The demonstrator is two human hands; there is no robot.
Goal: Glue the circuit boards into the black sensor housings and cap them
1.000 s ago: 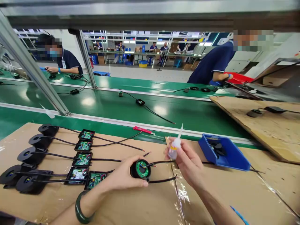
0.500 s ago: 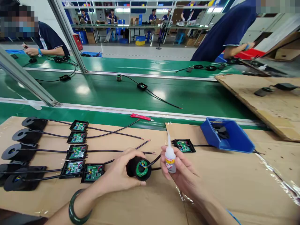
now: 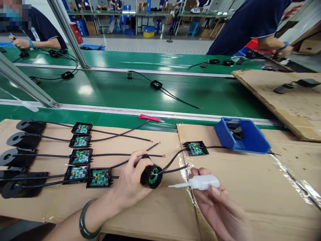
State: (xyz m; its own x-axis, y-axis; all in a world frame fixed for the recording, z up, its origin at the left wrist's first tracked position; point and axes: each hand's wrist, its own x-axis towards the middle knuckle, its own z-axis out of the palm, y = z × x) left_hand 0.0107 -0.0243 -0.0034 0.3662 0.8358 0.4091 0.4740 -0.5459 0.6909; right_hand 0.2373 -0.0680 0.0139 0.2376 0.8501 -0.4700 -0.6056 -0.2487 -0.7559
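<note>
My left hand (image 3: 132, 177) is closed around a black cylindrical housing (image 3: 146, 174), whose open end shows a green ring-shaped circuit board (image 3: 153, 178) with thin coloured wires. From it a black cable runs to an open black box with a green circuit board (image 3: 196, 148) on the right. Between the fingers of my right hand (image 3: 213, 201) lies a small white glue bottle (image 3: 204, 182), tipped sideways. Its long thin nozzle (image 3: 178, 185) points left at the housing, a short gap away from it.
Several black housings (image 3: 27, 140) with cabled circuit boxes (image 3: 81, 140) lie in rows on the cardboard (image 3: 150, 214) at left. A red utility knife (image 3: 151, 117) lies beyond. A blue bin (image 3: 243, 135) stands right. Co-workers (image 3: 240, 30) flank the green belt (image 3: 112, 88).
My right hand has tipped the glue bottle from upright to sideways, nozzle now pointing left, and moved right and down. The housing in my left hand has turned slightly.
</note>
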